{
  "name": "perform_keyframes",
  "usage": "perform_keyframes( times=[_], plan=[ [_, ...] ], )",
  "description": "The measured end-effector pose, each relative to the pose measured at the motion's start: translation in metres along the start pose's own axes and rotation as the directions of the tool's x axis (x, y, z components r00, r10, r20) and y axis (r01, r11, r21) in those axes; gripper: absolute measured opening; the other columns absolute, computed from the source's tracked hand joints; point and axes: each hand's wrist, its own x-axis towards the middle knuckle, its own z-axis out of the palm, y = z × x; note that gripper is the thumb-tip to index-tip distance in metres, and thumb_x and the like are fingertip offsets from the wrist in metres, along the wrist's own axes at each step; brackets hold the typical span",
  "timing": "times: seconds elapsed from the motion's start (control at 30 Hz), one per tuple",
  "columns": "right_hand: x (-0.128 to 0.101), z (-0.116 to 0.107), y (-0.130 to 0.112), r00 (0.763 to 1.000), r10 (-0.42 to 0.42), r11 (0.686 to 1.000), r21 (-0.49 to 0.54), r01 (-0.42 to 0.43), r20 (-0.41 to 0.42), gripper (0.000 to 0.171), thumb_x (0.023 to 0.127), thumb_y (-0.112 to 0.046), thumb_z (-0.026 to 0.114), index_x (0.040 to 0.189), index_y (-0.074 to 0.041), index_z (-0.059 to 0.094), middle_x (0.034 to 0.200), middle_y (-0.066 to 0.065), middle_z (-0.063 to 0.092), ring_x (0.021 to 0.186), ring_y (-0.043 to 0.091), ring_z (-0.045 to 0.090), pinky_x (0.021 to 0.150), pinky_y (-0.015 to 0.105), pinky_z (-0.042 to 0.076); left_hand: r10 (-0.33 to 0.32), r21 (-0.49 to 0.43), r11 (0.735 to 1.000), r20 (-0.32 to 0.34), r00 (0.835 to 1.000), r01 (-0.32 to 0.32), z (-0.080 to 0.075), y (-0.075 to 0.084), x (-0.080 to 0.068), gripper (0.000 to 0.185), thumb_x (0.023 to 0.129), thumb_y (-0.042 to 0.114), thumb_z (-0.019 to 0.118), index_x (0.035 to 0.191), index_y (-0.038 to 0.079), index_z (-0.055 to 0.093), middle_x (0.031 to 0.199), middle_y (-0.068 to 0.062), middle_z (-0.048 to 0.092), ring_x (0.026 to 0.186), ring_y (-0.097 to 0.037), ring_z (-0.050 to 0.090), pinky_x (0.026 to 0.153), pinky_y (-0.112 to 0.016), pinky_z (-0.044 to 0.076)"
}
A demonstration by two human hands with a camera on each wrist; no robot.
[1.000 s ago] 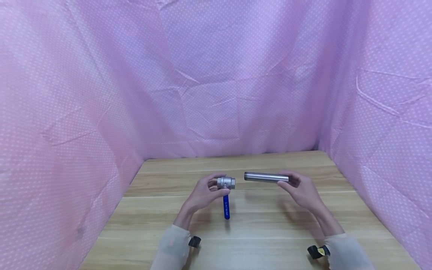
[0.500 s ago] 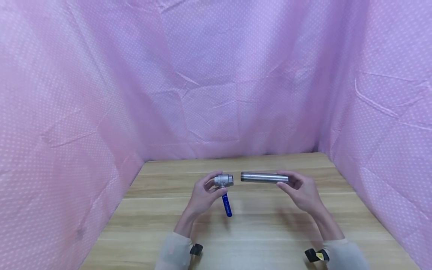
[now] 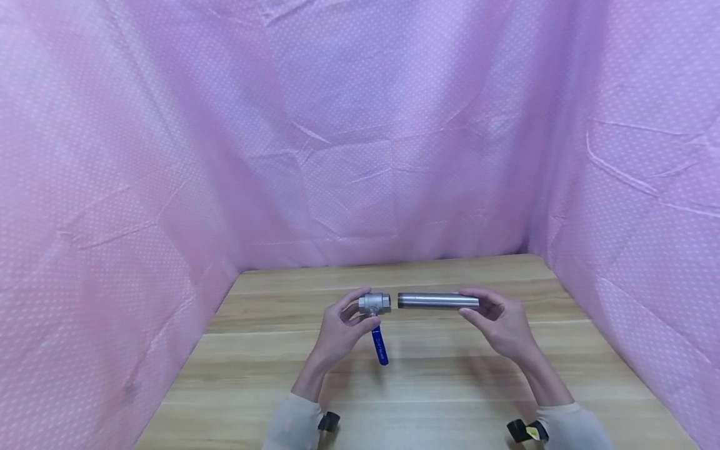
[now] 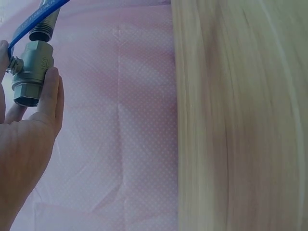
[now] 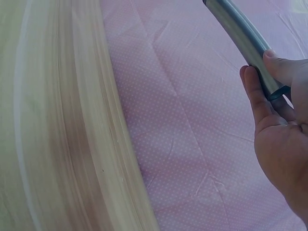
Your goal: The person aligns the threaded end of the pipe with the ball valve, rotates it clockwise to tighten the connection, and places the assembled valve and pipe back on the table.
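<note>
The left hand (image 3: 339,326) pinches a blue-handled valve (image 3: 374,304), the right hand (image 3: 504,326) a metal pipe (image 3: 430,300) — both above the table (image 3: 439,381), between its side edges, pipe end just apart from valve.

We note: valve (image 3: 372,302), dull metal; handle (image 3: 380,347), plastic-like coating; pipe (image 3: 429,301), smooth, shiny metal with a rough, ridged end; table (image 3: 427,394), smooth grained wood; curtain (image 3: 349,125), creased matt cloth.

Pale wood-grain table (image 3: 427,387); creased pink white-dotted sheeting (image 3: 360,137), probably cloth, on three sides.
</note>
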Motion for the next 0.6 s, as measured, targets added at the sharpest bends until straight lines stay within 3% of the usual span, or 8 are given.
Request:
perform_keyframes(
  times=[0.3, 0.6],
  plan=[
    [-0.0016, 0.0018, -0.0016, 1.000, -0.020, 1.000, 0.017, 0.020, 0.012, 0.036, 0.092, 0.013, 0.084, 0.127, 0.004, 0.079, 0.096, -0.010, 0.081, 0.072, -0.002, 0.065, 0.052, 0.019, 0.055, 0.018, -0.010, 1.000, 0.017, 1.000, -0.017, 0.0028, -0.0004, 0.0002, 0.067, 0.097, 0.008, 0.089, 0.158, 0.017, 0.063, 0.160, -0.021, 0.057, 0.148, -0.037, 0.065, 0.121, -0.032, 0.061],
    [-0.0030, 0.0027, 0.0007, 0.999, -0.037, 0.999, 0.026, 0.036, 0.022, 0.035, 0.092, 0.010, 0.086, 0.125, 0.005, 0.079, 0.093, 0.001, 0.082, 0.071, -0.004, 0.065, 0.051, 0.020, 0.054, 0.018, -0.002, 1.000, 0.037, 0.999, -0.018, 0.0051, -0.0008, -0.0015, 0.068, 0.097, 0.009, 0.089, 0.160, 0.016, 0.062, 0.157, -0.021, 0.058, 0.141, -0.031, 0.069, 0.120, -0.032, 0.063]
  ],
)
